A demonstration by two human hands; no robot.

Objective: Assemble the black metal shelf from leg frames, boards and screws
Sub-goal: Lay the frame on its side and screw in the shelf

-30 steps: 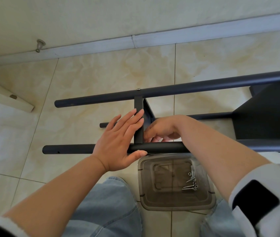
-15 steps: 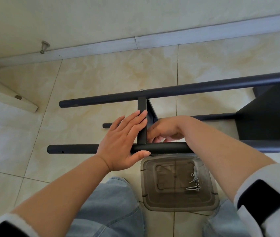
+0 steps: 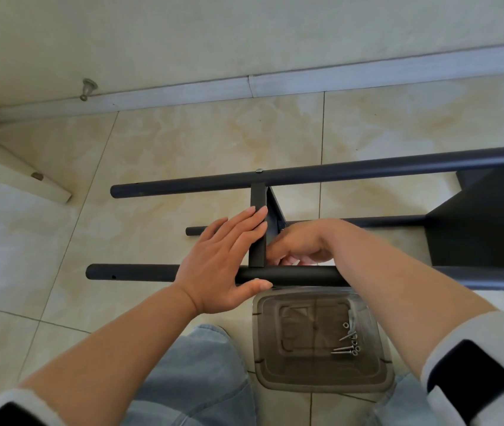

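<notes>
- Beige tiled floor (image 3: 183,142) meets a pale wall along the frame's top.
- The black shelf frame (image 3: 336,172) lies across mid-frame, board (image 3: 490,216) at right.
- Left hand (image 3: 226,256) presses flat-fingered against the crossbar (image 3: 257,241).
- Right hand (image 3: 303,244), fingers curled behind it; grip unclear.
- Screws (image 3: 347,341) sit in a clear box (image 3: 321,382), lower centre.

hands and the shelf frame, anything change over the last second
Hardly anything changed. The left hand stays flat against the upright board, thumb under the near leg tube. The right hand stays curled behind that board at the joint; what it holds is hidden. The shelf frame, the screws and their clear tub lie as before. Only the camera shifted slightly.
</notes>
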